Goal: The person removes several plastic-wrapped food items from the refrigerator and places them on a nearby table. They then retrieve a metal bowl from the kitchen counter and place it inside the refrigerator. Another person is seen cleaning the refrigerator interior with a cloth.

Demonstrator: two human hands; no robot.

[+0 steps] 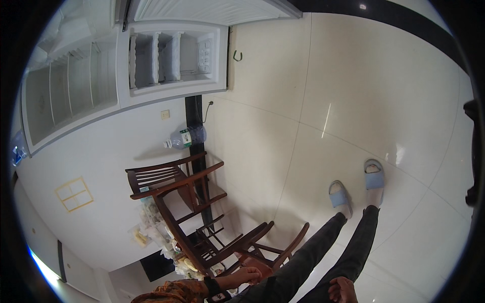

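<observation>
At the bottom centre my left hand [247, 275] hangs beside my leg, fingers loosely curled, near a dark wooden chair [258, 261]; nothing shows in it. Lower right, my right hand [342, 290] lies over my dark trousers [322, 261], its fingers curled and partly cut off by the picture's edge; whether it holds anything is hidden. Ahead at the upper left stands a white fridge-freezer with both doors open. Its freezer compartment [189, 57] has frosted shelves, and its fridge compartment [81, 81] has several shelves.
Dark wooden chairs and a table [178, 227] bearing bagged items stand at the lower left. A large plastic water bottle [185, 138] is by the wall near a power cord [207, 113]. A green curved strip [237, 56] lies on the tiled floor [265, 113].
</observation>
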